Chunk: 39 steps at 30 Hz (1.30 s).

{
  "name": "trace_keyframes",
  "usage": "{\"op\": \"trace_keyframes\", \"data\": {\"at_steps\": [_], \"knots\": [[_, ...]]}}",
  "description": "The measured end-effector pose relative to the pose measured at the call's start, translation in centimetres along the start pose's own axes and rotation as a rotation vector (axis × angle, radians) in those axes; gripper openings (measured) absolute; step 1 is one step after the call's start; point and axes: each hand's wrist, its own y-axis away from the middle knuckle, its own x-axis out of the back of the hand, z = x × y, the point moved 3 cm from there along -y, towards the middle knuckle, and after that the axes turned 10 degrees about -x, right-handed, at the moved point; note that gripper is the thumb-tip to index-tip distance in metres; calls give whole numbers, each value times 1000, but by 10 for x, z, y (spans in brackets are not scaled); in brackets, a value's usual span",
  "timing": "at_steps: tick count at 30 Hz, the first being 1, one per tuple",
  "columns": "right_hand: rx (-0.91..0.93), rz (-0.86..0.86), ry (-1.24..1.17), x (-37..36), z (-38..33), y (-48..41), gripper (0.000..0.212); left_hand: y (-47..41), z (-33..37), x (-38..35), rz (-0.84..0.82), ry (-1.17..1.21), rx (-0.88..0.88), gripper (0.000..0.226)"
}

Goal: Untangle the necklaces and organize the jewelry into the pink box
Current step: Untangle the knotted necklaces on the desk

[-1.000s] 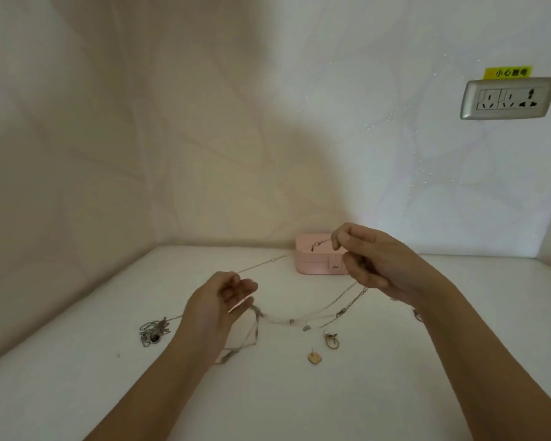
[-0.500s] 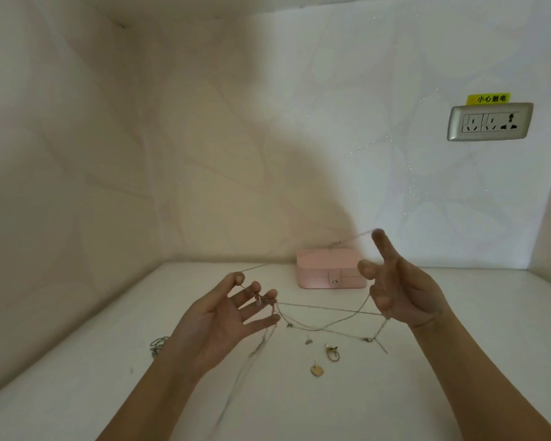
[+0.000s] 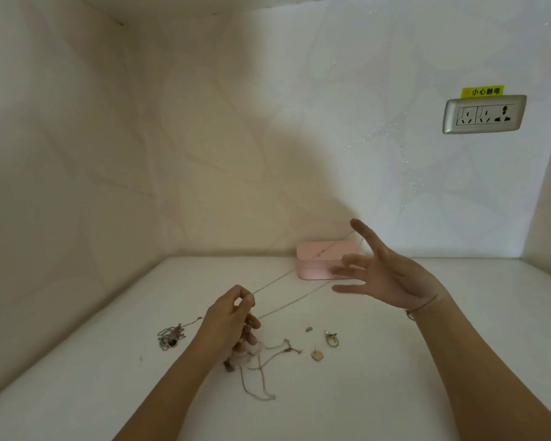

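Necklace chain [image 3: 277, 280] is pinched between thumb and curled fingertips of the left hand [image 3: 233, 319]. Two thin strands are stretched from there up and right, one across the lid of the pink box [image 3: 312, 265]. Whether the far end is caught on the right hand [image 3: 392, 278] cannot be told; the fingers are blurred. Right hand is held up just in front of the box, fingers spread and straight, nothing gripped. Box is closed, set against the back wall. More chain [image 3: 258, 377] hangs below the left hand and lies looped on the white surface [image 3: 427, 393]. A tangled clump [image 3: 171, 337] lies left of that hand. A stud [image 3: 309, 328], a ring [image 3: 331, 338] and a gold earring [image 3: 317, 355] are scattered between the arms. A socket [image 3: 484, 114] is mounted on the wall, upper right.
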Motion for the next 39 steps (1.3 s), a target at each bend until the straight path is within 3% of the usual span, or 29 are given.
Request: {"op": "trace_keyframes", "data": {"at_steps": [3,5,8,12,21,27,31,35,39], "knots": [[17,203,-93,3,2,-2,63,-3,-10,-4,-10,-170,-41,21],[-53,315,-133,2,2,-5,56,-5,-10,-7,-20,-229,-77,23],[-145,567,46,14,7,-8,36,-6,-11,-11,-61,-223,-83,24],[-221,807,351,30,15,-6,36,-5,-12,-12,-120,-265,-106,26],[-220,919,440,38,12,-1,38,-6,-9,-17,-187,-101,-149,5],[-300,976,418,47,22,0,40,-6,-6,-23,-20,-19,-171,14],[-469,970,651,46,31,-2,22,-6,-8,-28,5,6,-141,17],[-545,1092,878,51,36,-8,9,-7,-11,-27,-16,-42,-87,2],[-597,1120,1281,46,37,-15,17,-8,-15,-26,-118,-226,-41,14]]}}
